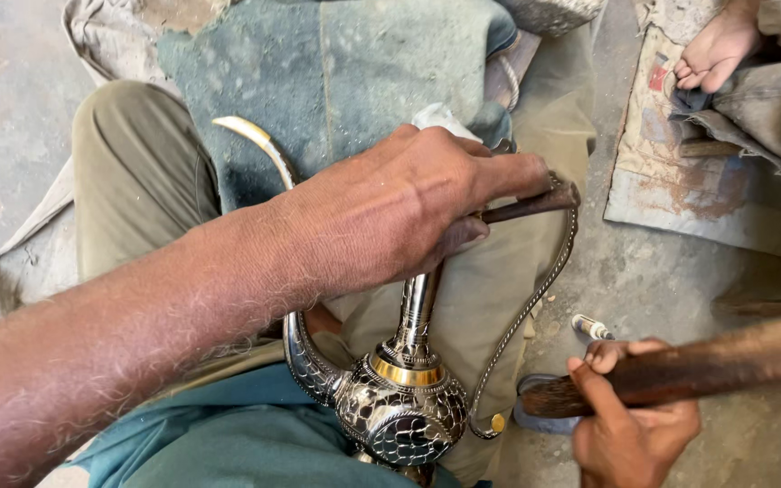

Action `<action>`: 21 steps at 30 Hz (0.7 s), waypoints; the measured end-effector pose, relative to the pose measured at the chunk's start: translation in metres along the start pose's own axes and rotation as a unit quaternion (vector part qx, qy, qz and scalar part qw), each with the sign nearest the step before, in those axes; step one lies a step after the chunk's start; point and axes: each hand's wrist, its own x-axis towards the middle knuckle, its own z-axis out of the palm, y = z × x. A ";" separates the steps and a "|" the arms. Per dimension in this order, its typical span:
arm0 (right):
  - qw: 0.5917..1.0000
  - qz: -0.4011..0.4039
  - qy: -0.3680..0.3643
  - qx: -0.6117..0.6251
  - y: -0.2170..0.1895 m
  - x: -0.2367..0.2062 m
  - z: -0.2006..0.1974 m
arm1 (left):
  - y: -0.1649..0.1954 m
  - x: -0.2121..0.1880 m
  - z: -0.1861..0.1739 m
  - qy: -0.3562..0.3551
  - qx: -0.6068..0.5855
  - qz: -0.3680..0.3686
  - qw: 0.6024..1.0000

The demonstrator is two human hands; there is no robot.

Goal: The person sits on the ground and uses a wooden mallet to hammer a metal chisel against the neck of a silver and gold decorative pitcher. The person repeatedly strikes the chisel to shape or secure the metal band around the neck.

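Head view, looking down at the lap. Left hand (pixel 409 208), centre of frame, is closed around the top of a silver ewer (pixel 399 398) and pins a dark metal punch (pixel 526 204) against it with the thumb; fingers curled tight. The ewer lies across the person's lap, lower centre: chased round body with a gold band at the neck, long curved spout (pixel 259 149) running to upper left with a gold tip, thin beaded handle (pixel 544 289) looping down the right side. Right hand (pixel 635 425), lower right, is fisted on a dark wooden mallet handle (pixel 707 366), held level and apart from the ewer. Under the work: a dusty blue cloth (pixel 336 72), upper centre. On the concrete floor, right of the handle, a small white-and-gold tube (pixel 592 327). Upper right: another person's bare foot (pixel 716 50) on a worn flat mat (pixel 671 154) bearing a small red patch.
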 end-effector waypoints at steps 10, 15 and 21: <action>0.974 -0.080 -0.055 -0.204 -0.062 0.034 0.030 | -0.003 -0.002 0.001 -0.013 -0.009 -0.011 1.000; 0.888 -0.072 -0.147 -0.429 -0.100 0.056 0.050 | 0.000 -0.005 -0.002 -0.017 -0.009 -0.019 1.000; 0.881 -0.016 -0.194 -0.430 -0.124 0.082 0.063 | -0.002 -0.013 0.007 0.028 0.014 -0.069 0.997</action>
